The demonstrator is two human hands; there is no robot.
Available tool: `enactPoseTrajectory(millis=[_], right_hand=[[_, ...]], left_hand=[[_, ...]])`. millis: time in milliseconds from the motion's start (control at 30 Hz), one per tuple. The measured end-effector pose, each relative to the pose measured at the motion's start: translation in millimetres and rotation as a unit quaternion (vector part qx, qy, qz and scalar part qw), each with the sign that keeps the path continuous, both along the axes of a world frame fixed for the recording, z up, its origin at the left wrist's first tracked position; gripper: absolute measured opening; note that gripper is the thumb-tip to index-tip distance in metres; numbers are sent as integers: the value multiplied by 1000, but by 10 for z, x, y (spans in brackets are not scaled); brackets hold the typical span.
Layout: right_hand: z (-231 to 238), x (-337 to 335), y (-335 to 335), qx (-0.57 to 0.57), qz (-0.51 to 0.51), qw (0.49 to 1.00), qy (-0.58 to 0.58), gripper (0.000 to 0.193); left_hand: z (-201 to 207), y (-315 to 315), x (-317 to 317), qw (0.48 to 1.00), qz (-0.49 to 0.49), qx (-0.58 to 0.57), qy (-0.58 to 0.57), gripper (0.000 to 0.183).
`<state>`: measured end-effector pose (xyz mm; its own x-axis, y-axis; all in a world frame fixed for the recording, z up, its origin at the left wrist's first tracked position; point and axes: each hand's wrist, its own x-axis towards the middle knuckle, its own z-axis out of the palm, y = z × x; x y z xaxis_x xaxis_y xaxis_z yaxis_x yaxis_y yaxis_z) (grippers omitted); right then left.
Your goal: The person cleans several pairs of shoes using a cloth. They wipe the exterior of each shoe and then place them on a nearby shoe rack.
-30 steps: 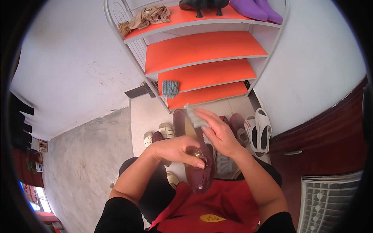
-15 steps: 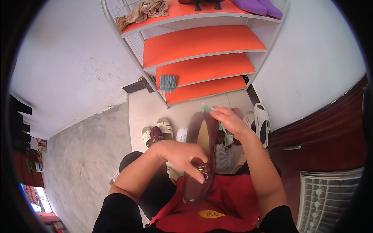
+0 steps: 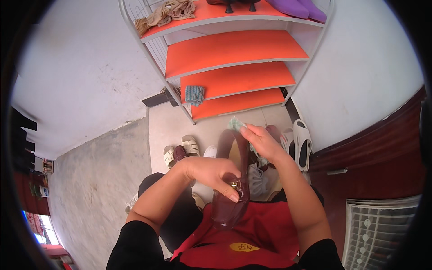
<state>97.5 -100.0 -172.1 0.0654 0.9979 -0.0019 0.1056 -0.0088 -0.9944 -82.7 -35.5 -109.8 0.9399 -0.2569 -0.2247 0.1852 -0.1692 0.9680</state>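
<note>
One burgundy loafer [image 3: 231, 209], toe toward the body, sits in the left hand [image 3: 211, 173] above the red apron [image 3: 265, 229], thumb beside its gold buckle [image 3: 235, 185]! The right hand [image 3: 265, 141] pinches one pale green cloth [image 3: 235, 123] at the heel. Beyond, four orange shelves [image 3: 234, 51], one folded blue-grey cloth [image 3: 195, 94] on the third down! Two cream sandals [image 3: 191, 146] flank one burgundy shoe [image 3: 180, 153] on the floor [image 3: 216, 130]; behind the right wrist, footwear [image 3: 257, 182] is too covered to count.
</note>
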Motion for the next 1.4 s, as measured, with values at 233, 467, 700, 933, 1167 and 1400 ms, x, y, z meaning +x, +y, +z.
enactPoseTrajectory(millis=[233, 467, 700, 933, 1167, 1400], right_hand=[[-26, 94, 11, -41, -59, 966, -248, 41], [204, -41, -55, 110, -178, 865, -455, 36], [340, 167, -100, 96, -246, 916, -301, 31], [435, 79, -174, 134, -213, 905, -343, 28], [502, 99, -145, 156, -231, 895, -349, 28], [470, 84, -86, 160, -218, 892, -361, 28]], left_hand=[[73, 89, -35, 999, 25, -46, 1, 31], [-10, 224, -87, 953, 256, -154, -39, 36], [-117, 617, 57, 655, 565, -482, -138, 34], [0, 830, 46, 535, 484, -640, -262, 50], [95, 1590, 392, 488, 538, -597, -341, 49], [14, 2593, 788, 409, 631, -537, -383, 46]])
